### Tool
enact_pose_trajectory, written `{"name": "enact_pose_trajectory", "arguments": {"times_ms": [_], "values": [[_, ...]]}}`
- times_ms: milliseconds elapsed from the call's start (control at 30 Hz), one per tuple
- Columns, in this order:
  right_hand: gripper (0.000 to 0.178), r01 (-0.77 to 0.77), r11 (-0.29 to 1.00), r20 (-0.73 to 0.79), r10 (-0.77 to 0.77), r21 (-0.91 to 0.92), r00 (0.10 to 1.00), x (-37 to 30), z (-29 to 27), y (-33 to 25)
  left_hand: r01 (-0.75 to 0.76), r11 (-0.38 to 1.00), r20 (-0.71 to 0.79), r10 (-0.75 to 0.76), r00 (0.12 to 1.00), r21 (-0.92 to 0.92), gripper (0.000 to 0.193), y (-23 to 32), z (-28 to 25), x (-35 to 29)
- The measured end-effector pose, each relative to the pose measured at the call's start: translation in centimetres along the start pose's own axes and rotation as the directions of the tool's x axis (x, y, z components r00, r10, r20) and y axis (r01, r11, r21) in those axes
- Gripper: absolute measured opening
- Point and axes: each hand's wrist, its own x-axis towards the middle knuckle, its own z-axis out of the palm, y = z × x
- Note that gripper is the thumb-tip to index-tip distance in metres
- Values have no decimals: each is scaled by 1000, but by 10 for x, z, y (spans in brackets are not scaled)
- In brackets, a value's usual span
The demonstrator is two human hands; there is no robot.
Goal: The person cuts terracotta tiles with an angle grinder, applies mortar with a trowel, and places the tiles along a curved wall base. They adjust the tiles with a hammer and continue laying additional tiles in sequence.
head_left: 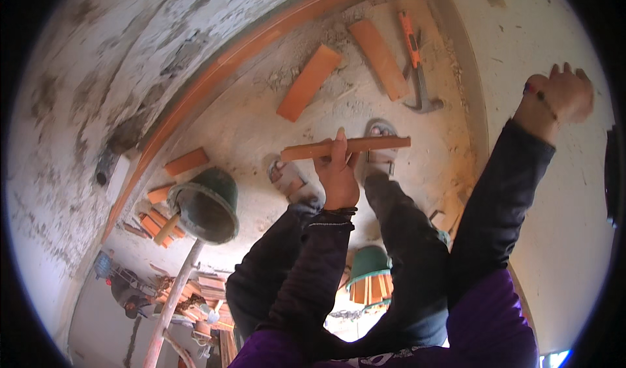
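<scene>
Dusty floor (248,130) underlies the work area. One narrow terracotta tile (383,144) is held above it, thin edge toward the camera, long axis running left to right, right end slightly higher in view. Left hand (338,180) grips its middle, thumb across the edge. Right hand (570,97) is loosely open, holding nothing visible; contact with the pale wall (548,237) cannot be determined. Forward lie two flat tiles (310,82) and one claw hammer (415,58); rearward, two green buckets (370,262).

The floor (440,159) between its right edge and the held tile (389,143) gives room to pass; a hammer (411,39) and two tiles (308,82) obstruct the far end, a bucket (222,191) the left edge.
</scene>
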Motion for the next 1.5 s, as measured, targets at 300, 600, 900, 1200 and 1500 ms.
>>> {"name": "enact_pose_trajectory", "arguments": {"times_ms": [300, 600, 900, 1200, 1500], "values": [[21, 101, 162, 79, -826, 982, 559, 27, 48, -42, -123, 989, 286, 140, 948, -75, 49, -2, 78, 131], [49, -56, 171, -16, 395, 984, 919, 103, 107, 124, -67, 995, 574, 95, 813, -71, 72, -19, 175, 160], [43, 44, -24, -37, 214, 999, 976, 197, 120, 135, -97, 989, 594, 142, 792, -108, 67, 1, 211, 185], [44, 122, -42, -115, 135, 992, 984, 241, 123, 132, -239, 963, 511, 267, 817, -123, 49, 17, 214, 202], [49, 91, -55, -82, 139, 994, 987, 255, 118, 133, -301, 946, 518, 317, 794, -116, 58, 20, 216, 202]]}}
